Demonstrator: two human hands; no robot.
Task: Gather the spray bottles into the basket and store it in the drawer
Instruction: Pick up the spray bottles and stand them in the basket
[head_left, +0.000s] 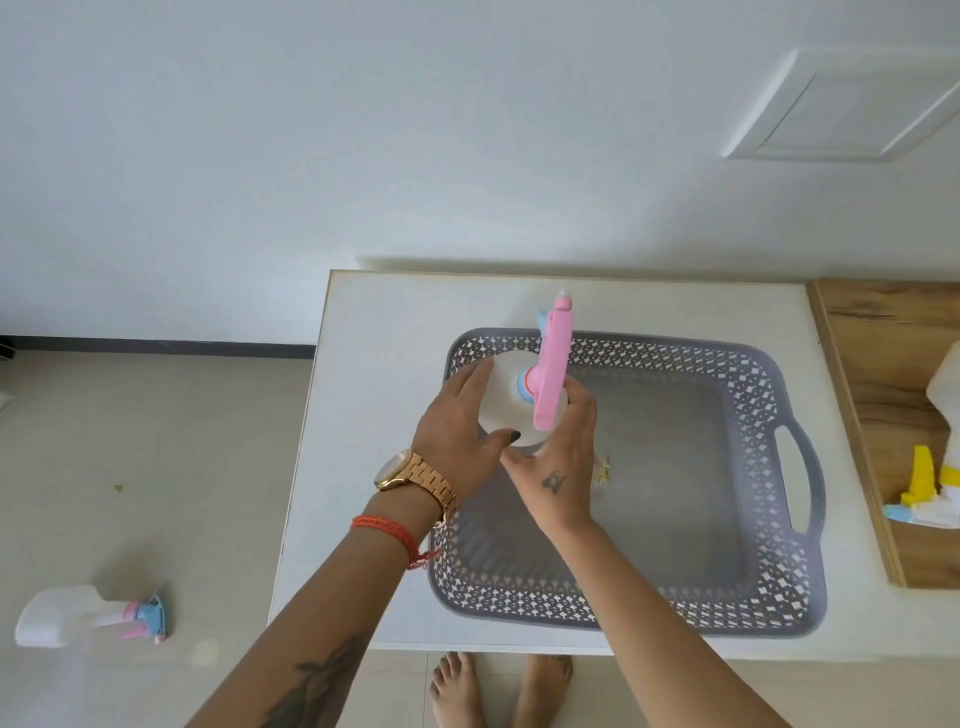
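Left hand: wraps the left side of the held spray bottle, thumb curled under its near edge; gold watch and red thread on the wrist.
Right hand: clasps the bottle's right side, fingers reaching up beside the pink trigger.
Held spray bottle: white body, pink head, upright, over the basket's far-left corner.
Basket: grey, perforated walls, standing on the white table, handle toward the table's right edge.
Floor bottle: white, pink-and-blue head, lying on its side, left of the table.
Yellow-headed bottle: lying on the wooden surface adjoining the table's right edge.
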